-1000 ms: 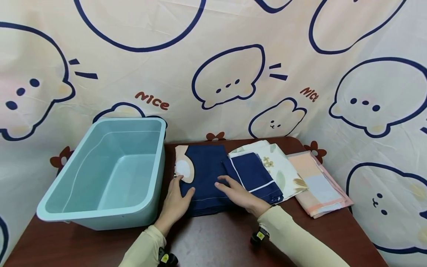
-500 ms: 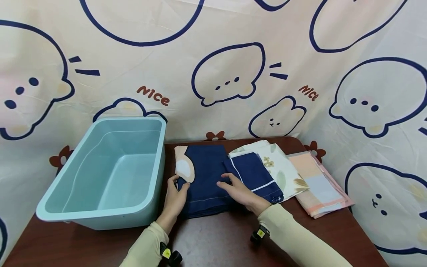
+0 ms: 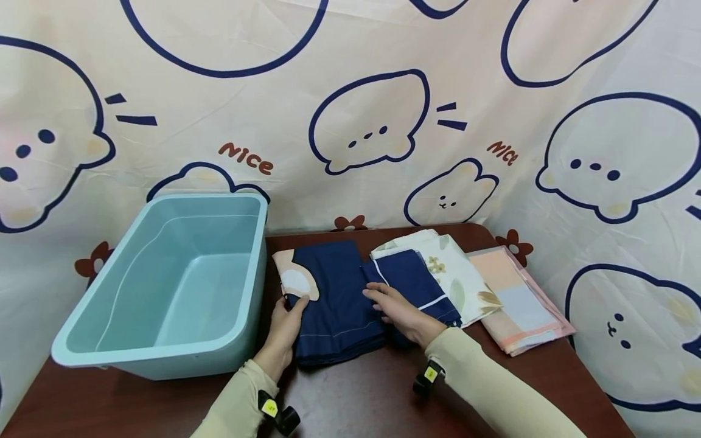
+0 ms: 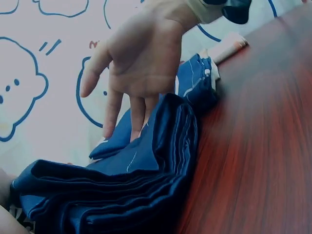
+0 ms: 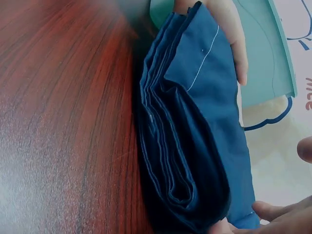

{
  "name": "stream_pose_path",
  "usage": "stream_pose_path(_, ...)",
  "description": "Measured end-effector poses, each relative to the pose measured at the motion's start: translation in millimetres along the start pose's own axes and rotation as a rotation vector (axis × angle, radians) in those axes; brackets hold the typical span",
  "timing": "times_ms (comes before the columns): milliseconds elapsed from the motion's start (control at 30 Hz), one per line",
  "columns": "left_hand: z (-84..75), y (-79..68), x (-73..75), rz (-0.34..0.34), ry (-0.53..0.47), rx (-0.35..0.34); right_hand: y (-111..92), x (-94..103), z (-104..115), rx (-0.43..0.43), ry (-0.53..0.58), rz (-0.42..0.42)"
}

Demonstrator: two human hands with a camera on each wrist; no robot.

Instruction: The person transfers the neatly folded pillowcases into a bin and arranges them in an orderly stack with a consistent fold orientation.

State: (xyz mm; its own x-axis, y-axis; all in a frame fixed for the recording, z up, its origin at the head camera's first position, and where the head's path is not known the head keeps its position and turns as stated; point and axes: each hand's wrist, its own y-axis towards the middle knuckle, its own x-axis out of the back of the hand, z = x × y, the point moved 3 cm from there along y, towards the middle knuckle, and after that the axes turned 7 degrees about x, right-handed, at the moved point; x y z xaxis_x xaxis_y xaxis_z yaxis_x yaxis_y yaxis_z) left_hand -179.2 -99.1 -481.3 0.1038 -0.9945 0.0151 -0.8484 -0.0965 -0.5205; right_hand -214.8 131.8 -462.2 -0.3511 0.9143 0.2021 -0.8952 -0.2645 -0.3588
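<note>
A thick folded navy cloth [image 3: 339,298] with a beige and white patch lies on the table. My left hand [image 3: 283,331] grips its left edge, thumb on top and the other fingers mostly hidden at the side. At the cloth's right side is my right hand [image 3: 402,311], its fingers extended and close to the edge. In the left wrist view, the right palm [image 4: 146,63] faces the camera, and several fingertips drop behind the cloth's raised layers. The right wrist view shows the stacked folds [image 5: 180,141] end-on, with right-hand fingers [image 5: 280,214] touching the lower end.
A pale blue plastic tub [image 3: 219,292] stands to the left. Right of the cloth lie a smaller navy cloth with white lines [image 3: 418,274], a white floral cloth [image 3: 457,280] and a peach checked cloth [image 3: 520,301]. A printed curtain [image 3: 285,115] hangs behind the table [image 3: 350,401].
My left hand has taken hold of the navy cloth's left edge. The cloth has turned slightly and shifted left and nearer. My right hand has moved a little to the right.
</note>
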Motion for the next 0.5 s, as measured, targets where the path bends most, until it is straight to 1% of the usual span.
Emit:
stream_pose_path(133, 1.7, 1.4, -2.4, 0.020, -0.058, 0.020, 1.3, -2.4, -0.1, 0.007, -0.039, 0.017)
stream_pose_path(267, 1.7, 1.2, -4.6, 0.042, -0.106, 0.011, 2.4, -3.7, -0.2, 0.024, -0.058, -0.003)
stream_pose_path(400, -1.5, -0.6, -7.0, 0.107, -0.125, 0.003, 3.3, -5.5, -2.0, 0.033, -0.022, -0.008)
stream_pose_path(500, -5.9, -2.4, -7.4, 0.128, -0.122, -0.005, 3.1, -6.8, -1.6, 0.037, 0.013, -0.003)
